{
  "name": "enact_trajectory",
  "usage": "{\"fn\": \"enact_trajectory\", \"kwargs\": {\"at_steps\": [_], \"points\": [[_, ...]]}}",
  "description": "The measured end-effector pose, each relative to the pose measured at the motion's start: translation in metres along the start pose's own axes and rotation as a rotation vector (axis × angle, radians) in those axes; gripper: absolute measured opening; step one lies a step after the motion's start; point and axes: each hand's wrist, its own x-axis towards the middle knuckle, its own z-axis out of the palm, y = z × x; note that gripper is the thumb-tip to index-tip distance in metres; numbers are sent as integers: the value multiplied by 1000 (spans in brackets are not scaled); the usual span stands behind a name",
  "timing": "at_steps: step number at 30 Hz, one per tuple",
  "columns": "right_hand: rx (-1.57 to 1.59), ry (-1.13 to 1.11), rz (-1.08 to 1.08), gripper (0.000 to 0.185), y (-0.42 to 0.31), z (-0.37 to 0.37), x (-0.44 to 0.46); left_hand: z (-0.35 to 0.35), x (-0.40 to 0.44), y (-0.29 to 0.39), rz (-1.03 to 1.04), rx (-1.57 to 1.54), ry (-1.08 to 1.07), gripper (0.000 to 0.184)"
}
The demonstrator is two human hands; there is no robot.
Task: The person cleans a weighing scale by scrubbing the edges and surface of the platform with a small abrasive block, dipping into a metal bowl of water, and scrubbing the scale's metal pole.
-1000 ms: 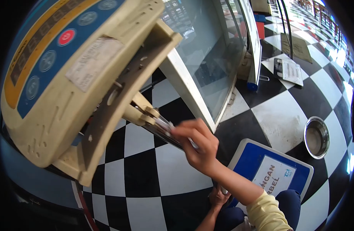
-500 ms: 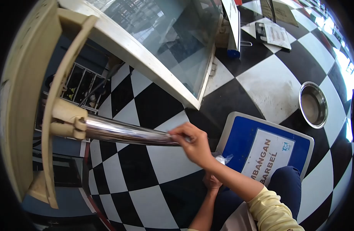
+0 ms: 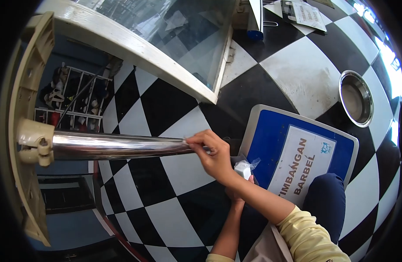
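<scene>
The chrome column (image 3: 118,146) of a weighing scale runs from a cream bracket (image 3: 37,135) on the left towards the middle. My right hand (image 3: 212,155) is at the column, its thumb and fingers pinched on a small white wad (image 3: 184,141) pressed against the metal. Below it, my left hand (image 3: 236,194) is closed around a white block-like pack in clear plastic (image 3: 243,169); the right forearm partly covers that hand. Beside the hands lies the scale's blue platform (image 3: 271,139), with a paper label (image 3: 308,161) reading TIMBANGAN BARBEL.
A white-framed glass cabinet (image 3: 135,48) reaches in from above. On the checkered floor stand a steel bowl (image 3: 356,98) at right and a flat printed box (image 3: 303,16) at top. A white rack (image 3: 83,94) with items is at the left. My knee (image 3: 325,198) is over the platform's edge.
My view has shifted, so the floor items and cabinet sit higher and the bracket farther left. My right hand stays pinched at the column; more of the white pack shows in my left hand.
</scene>
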Motion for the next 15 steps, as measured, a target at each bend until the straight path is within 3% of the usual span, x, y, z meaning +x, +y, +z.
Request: {"fn": "enact_trajectory", "kwargs": {"at_steps": [2, 4, 6, 7, 9, 11, 14, 15], "points": [[-86, 39, 181, 11, 58, -20, -27, -31, 27, 33, 146, 110, 87, 55], [-107, 35, 537, 12, 72, -34, -31, -37, 32, 43, 133, 136, 70, 57], [-97, 37, 379, 13, 61, -23, -28, -33, 30, 38, 138, 133, 85, 57], [-89, 38, 304, 13, 41, -13, -23, -31, 21, 34, 99, 208, -23, 59], [-52, 31, 121, 14, -8, 7, -12, -52, 31, 67, -132, 7, -105, 65], [-37, 62, -18, 12, -11, 12, -16, -51, 32, 71, -209, -142, -122, 66], [-67, 164, 237, 10, 47, 1, -46, -31, 22, 48, -162, -259, -40, 64], [-105, 145, 343, 8, 43, -4, -45, -24, 18, 35, -123, -170, -31, 64]]}}
